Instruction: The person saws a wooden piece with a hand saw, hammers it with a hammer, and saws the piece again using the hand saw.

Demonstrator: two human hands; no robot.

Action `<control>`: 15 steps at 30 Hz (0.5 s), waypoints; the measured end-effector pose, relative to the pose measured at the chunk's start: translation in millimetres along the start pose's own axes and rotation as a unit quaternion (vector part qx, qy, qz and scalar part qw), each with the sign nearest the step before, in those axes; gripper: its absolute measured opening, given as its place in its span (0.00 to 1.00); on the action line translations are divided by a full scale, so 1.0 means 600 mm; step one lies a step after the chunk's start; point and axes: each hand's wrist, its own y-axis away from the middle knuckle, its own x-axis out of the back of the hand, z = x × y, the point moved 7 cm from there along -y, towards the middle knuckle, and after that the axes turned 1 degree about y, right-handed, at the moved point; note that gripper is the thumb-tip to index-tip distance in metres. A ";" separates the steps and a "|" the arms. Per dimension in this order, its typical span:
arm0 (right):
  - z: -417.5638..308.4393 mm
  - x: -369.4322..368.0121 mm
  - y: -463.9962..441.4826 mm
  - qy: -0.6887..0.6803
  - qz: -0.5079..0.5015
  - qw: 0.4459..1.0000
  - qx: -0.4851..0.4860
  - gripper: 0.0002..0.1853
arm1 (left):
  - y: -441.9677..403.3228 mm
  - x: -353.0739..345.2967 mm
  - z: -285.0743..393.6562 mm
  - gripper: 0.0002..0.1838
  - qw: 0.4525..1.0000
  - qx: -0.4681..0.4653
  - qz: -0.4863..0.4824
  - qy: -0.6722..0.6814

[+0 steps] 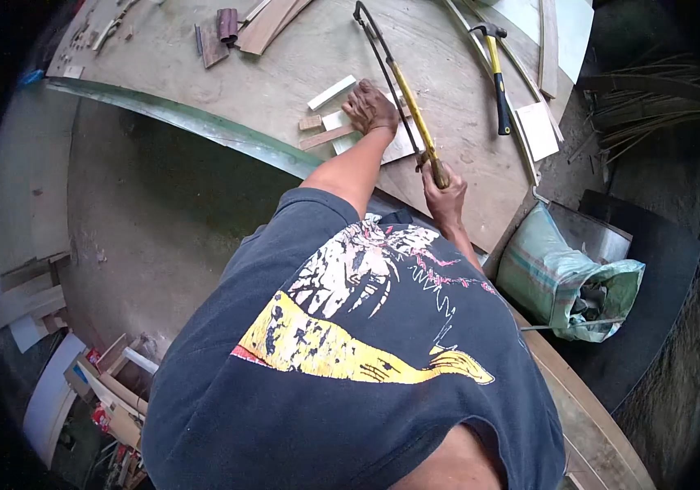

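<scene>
My right hand (445, 192) is wrapped round the handle end of a yellow hacksaw (414, 102), whose narrow frame points up and away over the table. Just left of the saw, my left hand (370, 108) presses down with bent fingers on a thin brown wooden strip (325, 137). Under that strip lies a pale flat board (396, 149). A short white wooden piece (332, 92) and a small brown block (310, 122) rest close to my left hand. The saw passes beside my left wrist; where its blade meets the wood is hidden.
The plywood table (285, 90) has a metal-faced front edge (178, 122). A hammer (499, 82) and long wooden strips (548, 49) lie at the right. Wood offcuts (272, 24) sit at the back left. A green woven sack (550, 261) stands beside the table at right.
</scene>
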 end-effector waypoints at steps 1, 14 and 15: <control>-0.016 -0.005 -0.014 0.025 -0.004 1.000 -0.016 0.10 | 0.000 0.004 0.002 0.09 1.000 0.003 -0.006 -0.014; 0.049 0.022 0.062 -0.038 0.002 0.999 -0.007 0.08 | -0.007 -0.005 -0.004 0.11 1.000 0.005 -0.008 -0.014; 0.039 0.021 0.059 -0.032 0.000 0.999 -0.002 0.08 | 0.000 -0.005 -0.004 0.11 1.000 0.001 -0.002 -0.014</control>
